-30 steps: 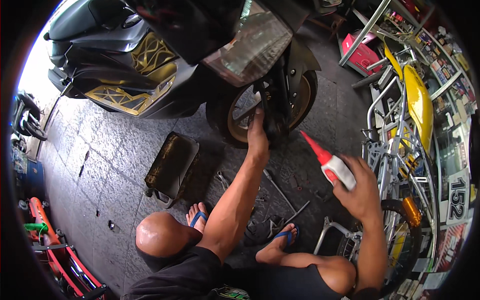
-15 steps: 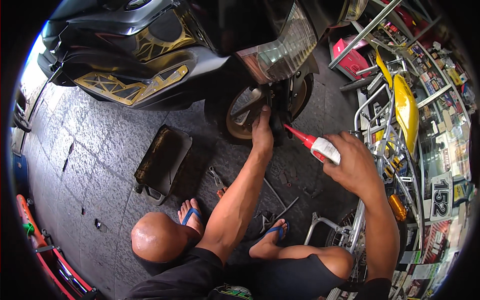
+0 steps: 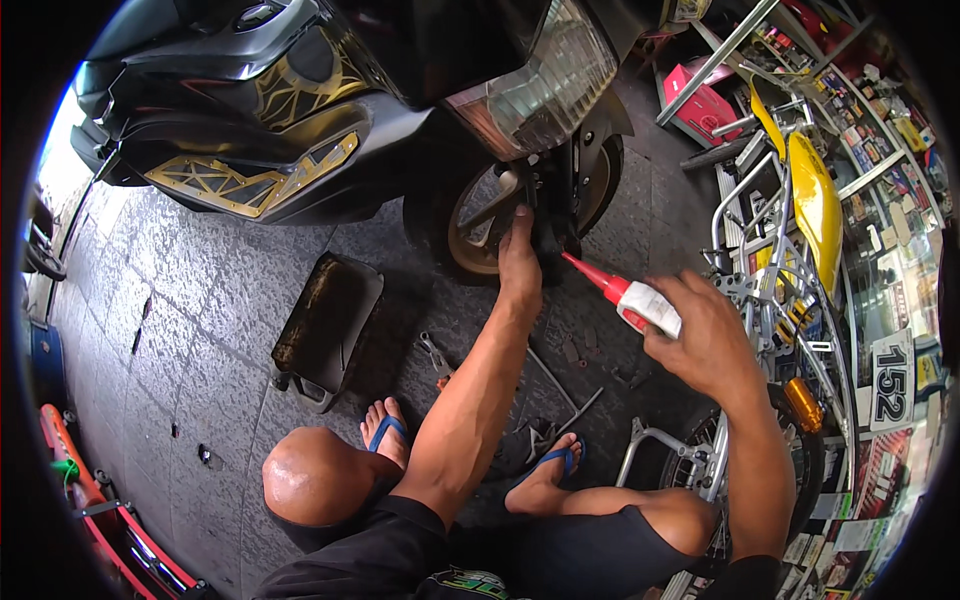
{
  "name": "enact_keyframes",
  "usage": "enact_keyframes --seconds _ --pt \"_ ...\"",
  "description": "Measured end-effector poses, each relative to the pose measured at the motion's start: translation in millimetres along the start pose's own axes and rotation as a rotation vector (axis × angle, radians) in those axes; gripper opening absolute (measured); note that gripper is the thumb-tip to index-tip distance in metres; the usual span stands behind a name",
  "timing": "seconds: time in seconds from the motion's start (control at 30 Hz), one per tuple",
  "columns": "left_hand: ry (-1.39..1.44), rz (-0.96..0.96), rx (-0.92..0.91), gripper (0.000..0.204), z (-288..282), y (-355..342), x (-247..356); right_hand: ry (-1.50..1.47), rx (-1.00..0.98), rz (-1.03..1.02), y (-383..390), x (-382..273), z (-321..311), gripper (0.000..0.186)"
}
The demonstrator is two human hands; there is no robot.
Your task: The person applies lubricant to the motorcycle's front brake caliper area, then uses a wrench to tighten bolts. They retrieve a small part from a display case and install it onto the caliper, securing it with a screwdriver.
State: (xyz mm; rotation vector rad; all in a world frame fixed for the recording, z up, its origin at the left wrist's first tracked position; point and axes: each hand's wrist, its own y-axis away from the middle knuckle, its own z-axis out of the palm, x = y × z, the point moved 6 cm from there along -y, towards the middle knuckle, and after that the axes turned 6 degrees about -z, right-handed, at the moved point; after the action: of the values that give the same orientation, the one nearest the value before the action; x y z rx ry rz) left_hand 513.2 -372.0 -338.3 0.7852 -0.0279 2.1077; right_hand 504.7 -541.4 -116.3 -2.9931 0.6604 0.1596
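Btl [image 3: 648, 309] moved nearer L hand [image 3: 519, 262] vs earlier; R hand [image 3: 707, 332] grips it, nozzle [image 3: 597, 279] twd L; can't tell L's hold.

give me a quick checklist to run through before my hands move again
1. White bottle with tapered red nozzle secure in right hand: ok, fingers wrapped around it.
2. Nozzle turned toward the bronze-rimmed black front wheel: ok, it points that way.
3. Nozzle tip touching a part: cannot tell against the dark background.
4. Left hand gripping something firmly: cannot tell, dark parts hide its contact.
5. Space by right foot free of tools: not ok, silver T-shaped metal tool lies nearby.
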Motion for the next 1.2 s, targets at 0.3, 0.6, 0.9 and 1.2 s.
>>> enact_keyframes --seconds 0.3,0.6,0.9,1.2 --pt "-0.234 0.153 0.045 0.058 -4 -6 0 -0.580 0.141 0.509 153 142 154 0.051" --pt "-0.472 0.249 -0.044 0.050 -10 -10 23 -0.742 0.671 1.035 344 175 388 0.047" --pt "-0.863 0.694 0.031 0.049 -12 -16 20 -0.705 0.864 1.171 351 132 418 0.052" --pt "-0.837 0.723 0.007 0.056 -16 -25 8 -0.848 0.543 0.999 362 37 418 0.043"
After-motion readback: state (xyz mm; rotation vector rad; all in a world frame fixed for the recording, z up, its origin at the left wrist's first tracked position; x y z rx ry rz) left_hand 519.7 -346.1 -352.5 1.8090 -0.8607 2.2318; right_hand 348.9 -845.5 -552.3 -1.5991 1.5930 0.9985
